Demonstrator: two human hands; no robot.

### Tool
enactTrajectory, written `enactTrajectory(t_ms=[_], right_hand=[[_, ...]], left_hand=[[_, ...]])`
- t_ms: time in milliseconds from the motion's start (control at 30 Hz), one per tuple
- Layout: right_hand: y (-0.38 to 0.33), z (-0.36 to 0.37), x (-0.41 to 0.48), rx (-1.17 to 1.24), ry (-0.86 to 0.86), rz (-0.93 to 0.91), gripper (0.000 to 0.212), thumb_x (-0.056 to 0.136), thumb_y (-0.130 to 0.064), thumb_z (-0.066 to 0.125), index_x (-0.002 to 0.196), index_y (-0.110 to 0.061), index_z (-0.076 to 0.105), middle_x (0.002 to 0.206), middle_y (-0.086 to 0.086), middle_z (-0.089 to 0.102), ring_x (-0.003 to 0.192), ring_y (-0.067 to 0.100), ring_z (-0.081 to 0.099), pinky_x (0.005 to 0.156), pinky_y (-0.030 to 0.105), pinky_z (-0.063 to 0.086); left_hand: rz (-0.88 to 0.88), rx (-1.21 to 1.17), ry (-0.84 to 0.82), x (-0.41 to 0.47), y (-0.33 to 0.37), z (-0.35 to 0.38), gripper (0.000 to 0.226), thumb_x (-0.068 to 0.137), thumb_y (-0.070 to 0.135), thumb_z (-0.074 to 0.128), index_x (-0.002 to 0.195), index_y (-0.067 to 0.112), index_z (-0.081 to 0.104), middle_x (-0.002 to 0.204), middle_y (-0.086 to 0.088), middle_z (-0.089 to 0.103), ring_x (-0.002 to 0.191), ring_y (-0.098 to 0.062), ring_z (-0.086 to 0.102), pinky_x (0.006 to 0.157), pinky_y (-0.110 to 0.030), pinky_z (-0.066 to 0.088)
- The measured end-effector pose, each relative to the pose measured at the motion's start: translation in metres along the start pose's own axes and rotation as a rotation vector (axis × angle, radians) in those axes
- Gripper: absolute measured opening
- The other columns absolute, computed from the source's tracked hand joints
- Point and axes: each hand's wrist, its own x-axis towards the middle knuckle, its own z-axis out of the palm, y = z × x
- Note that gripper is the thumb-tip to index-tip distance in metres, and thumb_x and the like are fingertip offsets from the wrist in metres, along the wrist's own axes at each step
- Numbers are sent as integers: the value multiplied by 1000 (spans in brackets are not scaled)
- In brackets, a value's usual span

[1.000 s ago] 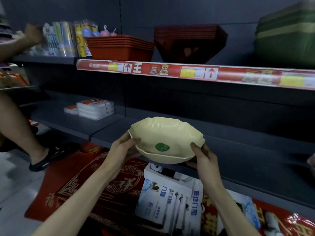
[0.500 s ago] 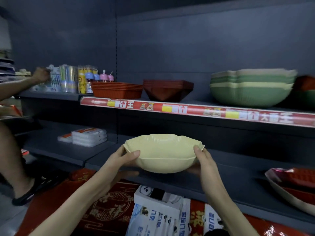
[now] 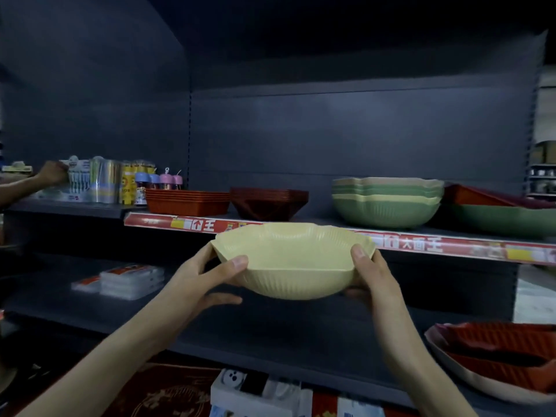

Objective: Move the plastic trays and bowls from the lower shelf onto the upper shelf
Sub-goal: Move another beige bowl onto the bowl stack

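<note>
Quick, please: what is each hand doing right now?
Left hand: grips the yellow bowl at its left rim.
Right hand: grips the same bowl at its right rim.

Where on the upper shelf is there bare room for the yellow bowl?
Only a narrow gap between the dark red bowls and the green-and-cream bowl stack, seemingly narrower than the yellow bowl that the left hand and right hand hold. Orange trays and bottles crowd the left; the space above the stack is open.

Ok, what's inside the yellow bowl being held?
Only the ribbed far inner wall of the yellow bowl shows, and it is bare. The near wall hides the bottom.
</note>
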Motion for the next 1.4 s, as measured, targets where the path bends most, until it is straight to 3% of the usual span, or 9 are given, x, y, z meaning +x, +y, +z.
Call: enactTrajectory(t_ms=[133, 300, 467, 667, 767, 900, 967, 1233, 1400], right_hand=[[-31, -8, 2, -10, -14, -105, 68, 76, -80, 58, 135, -46, 61, 139, -14, 64, 126, 6, 62, 102, 37, 49], [-62, -16, 9, -18, -49, -225, 65, 85, -70, 58, 143, -41, 57, 139, -19, 66, 130, 2, 59, 112, 41, 44], [-82, -28, 24, -29, -18, -316, 60, 95, -59, 61, 149, -37, 52, 141, -13, 65, 132, 9, 60, 115, 46, 44], [-113, -46, 50, -101, 121, -461, 63, 92, -55, 69, 146, -25, 57, 124, -16, 73, 109, -1, 68, 87, 17, 53], [-121, -61, 67, -128, 163, -484, 57, 94, -52, 69, 143, -24, 60, 124, -11, 74, 111, 3, 68, 90, 22, 54], [-122, -85, 94, -173, 187, -473, 53, 96, -53, 71, 142, -25, 62, 125, -9, 74, 120, 11, 67, 108, 42, 52], [-122, -96, 110, -195, 201, -458, 58, 94, -57, 72, 143, -27, 61, 127, -10, 74, 123, 12, 66, 111, 47, 50], [-126, -130, 166, -265, 143, -357, 52, 97, -55, 67, 143, -33, 58, 129, -18, 70, 121, -1, 62, 114, 37, 47], [-124, -151, 195, -276, 121, -268, 27, 97, -56, 64, 122, -50, 56, 122, -26, 63, 119, 0, 58, 112, 37, 42]], left_hand=[[105, 0, -40, 6, 27, 10, 104, 48, 68, 96, 139, 29, 63, 131, 5, 74, 116, -18, 73, 83, -30, 63], [221, -30, -91, 16, 52, 27, 57, 93, 35, 79, 145, 24, 59, 137, 4, 71, 124, -17, 69, 97, -30, 59], [338, -93, -84, 32, 66, 49, 49, 96, 24, 64, 144, 24, 60, 140, 4, 70, 131, -17, 66, 103, -30, 57], [408, -161, -85, 68, 81, 78, 51, 101, 21, 62, 151, 20, 55, 144, 3, 67, 135, -19, 62, 109, -35, 54], [401, -151, -94, 94, 83, 93, 48, 105, 18, 60, 152, 18, 54, 144, 1, 67, 135, -20, 62, 110, -39, 54], [336, -131, -105, 133, 82, 111, 43, 106, 22, 62, 149, 26, 58, 141, 5, 69, 133, -19, 63, 117, -45, 48], [304, -95, -108, 151, 80, 119, 44, 105, 26, 64, 149, 31, 59, 141, 9, 69, 132, -17, 64, 119, -47, 45], [315, 80, -83, 218, 77, 152, 42, 104, 44, 62, 146, 40, 60, 137, 25, 64, 132, 3, 51, 124, -40, 31], [305, 96, -106, 251, 72, 169, 47, 101, 50, 63, 146, 35, 61, 138, 22, 66, 134, 2, 52, 122, -34, 33]])
